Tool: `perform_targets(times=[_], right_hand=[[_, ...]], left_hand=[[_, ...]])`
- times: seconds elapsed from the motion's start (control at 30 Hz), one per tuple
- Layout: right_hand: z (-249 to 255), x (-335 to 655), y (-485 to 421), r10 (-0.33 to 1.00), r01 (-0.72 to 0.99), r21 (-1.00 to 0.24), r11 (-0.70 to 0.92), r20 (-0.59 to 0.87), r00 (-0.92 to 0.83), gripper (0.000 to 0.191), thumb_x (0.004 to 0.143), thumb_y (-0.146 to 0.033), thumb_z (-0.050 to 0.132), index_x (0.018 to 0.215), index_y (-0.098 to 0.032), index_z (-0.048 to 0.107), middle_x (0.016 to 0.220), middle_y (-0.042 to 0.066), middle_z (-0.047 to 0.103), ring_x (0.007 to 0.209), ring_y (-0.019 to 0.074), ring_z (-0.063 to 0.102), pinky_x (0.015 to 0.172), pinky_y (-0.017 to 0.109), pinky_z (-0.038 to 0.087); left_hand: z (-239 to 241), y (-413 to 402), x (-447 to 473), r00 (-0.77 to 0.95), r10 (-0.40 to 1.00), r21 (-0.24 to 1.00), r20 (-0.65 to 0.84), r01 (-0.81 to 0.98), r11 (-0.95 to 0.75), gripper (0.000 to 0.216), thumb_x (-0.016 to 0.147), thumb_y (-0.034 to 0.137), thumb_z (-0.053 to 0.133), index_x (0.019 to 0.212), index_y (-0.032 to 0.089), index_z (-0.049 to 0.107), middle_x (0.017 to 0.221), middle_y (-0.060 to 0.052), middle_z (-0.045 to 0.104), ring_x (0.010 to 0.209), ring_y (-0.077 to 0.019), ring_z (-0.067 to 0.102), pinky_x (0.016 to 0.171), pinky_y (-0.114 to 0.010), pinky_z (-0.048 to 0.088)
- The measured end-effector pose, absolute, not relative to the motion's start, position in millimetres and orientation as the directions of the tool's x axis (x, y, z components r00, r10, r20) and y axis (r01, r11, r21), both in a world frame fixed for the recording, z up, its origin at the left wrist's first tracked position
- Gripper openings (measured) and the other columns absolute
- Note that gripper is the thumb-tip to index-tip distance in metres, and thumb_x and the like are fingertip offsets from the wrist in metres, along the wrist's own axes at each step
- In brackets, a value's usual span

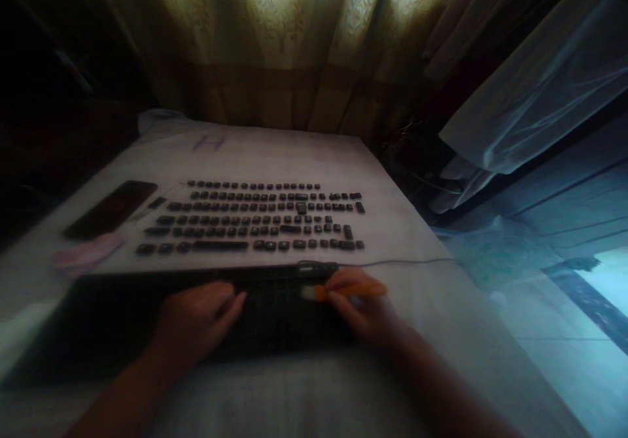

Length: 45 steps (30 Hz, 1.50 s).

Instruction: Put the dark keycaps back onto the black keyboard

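A black keyboard base (279, 333) with its keycaps off lies across the near part of the table. My right hand (360, 304) grips an orange-handled brush (356, 289). Its pale bristles point left and are at the right part of the base, over the bare key sockets. My left hand (199, 314) rests on the middle of the base with its fingers curled in, and nothing shows in them. Beyond the base, loose black keycaps (220, 220) are laid out in several rows, among them a long space bar (220, 245). The base is dim and blurred.
A dark phone (112, 209) lies at the left, with a pink cloth (88, 253) nearer to me. A small dark-ended tool (156, 203) is beside the phone. A cable (407, 262) runs off the right edge of the white-covered table (275, 153). Curtains (275, 39) hang behind.
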State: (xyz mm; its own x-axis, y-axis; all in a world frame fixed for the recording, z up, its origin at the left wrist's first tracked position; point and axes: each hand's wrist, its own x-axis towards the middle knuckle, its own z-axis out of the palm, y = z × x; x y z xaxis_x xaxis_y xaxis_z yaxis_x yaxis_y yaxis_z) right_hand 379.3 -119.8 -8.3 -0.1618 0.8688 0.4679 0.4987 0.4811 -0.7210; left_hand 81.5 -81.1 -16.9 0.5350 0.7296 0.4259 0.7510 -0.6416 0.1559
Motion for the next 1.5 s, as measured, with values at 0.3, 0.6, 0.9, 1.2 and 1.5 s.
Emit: perform_targets(times=[0.3,0.6,0.9,1.2,1.5], right_hand=[[-24,389,-109,0.949,0.162,-0.969,0.188,0.222,0.225,0.017,0.083,-0.03,0.063,0.069,-0.022,0.063,0.06,-0.002,0.067,0.06,0.0157,0.064,0.065,0.029,0.05],[-33,394,-93,0.888,-0.191,-0.981,0.024,-0.067,0.455,0.032,0.064,-0.048,0.076,0.071,-0.019,0.064,0.055,-0.001,0.065,0.054,0.0153,0.059,0.056,0.026,0.044],[-30,389,-94,0.851,-0.218,-0.973,0.077,-0.049,0.522,0.038,0.058,-0.052,0.078,0.072,-0.018,0.068,0.064,0.003,0.068,0.056,0.0154,0.06,0.054,0.027,0.046],[-47,374,-113,0.857,-0.121,-0.984,0.133,0.053,0.513,0.046,0.061,-0.056,0.076,0.08,-0.015,0.071,0.062,0.002,0.068,0.057,0.0165,0.061,0.054,0.027,0.046],[-47,363,-114,0.879,0.034,-0.983,0.183,0.179,0.442,0.034,0.071,-0.051,0.071,0.079,-0.018,0.069,0.07,0.002,0.07,0.067,0.02,0.065,0.063,0.03,0.051]], left_hand=[[-19,-81,81,0.515,0.755,0.191,0.405,0.76,-0.621,0.041,0.093,0.034,0.045,0.055,0.019,0.05,0.05,0.005,0.048,0.043,-0.0087,0.045,0.047,-0.023,0.03],[-18,-81,84,0.477,0.828,0.204,0.294,0.815,-0.542,0.039,0.09,0.038,0.042,0.057,0.02,0.052,0.054,0.003,0.054,0.049,-0.012,0.05,0.051,-0.025,0.03],[-13,-88,89,0.51,0.828,0.099,0.233,0.834,-0.542,0.032,0.092,0.032,0.041,0.069,0.021,0.06,0.069,-0.004,0.066,0.064,-0.0197,0.062,0.059,-0.029,0.04],[-12,-113,86,0.448,0.825,0.071,0.345,0.864,-0.499,0.032,0.094,0.031,0.041,0.073,0.02,0.062,0.071,-0.005,0.066,0.07,-0.021,0.062,0.066,-0.031,0.043],[-23,-121,76,0.4,0.732,0.171,0.552,0.805,-0.569,0.032,0.094,0.034,0.043,0.071,0.021,0.061,0.066,-0.002,0.064,0.062,-0.0185,0.06,0.062,-0.031,0.044]])
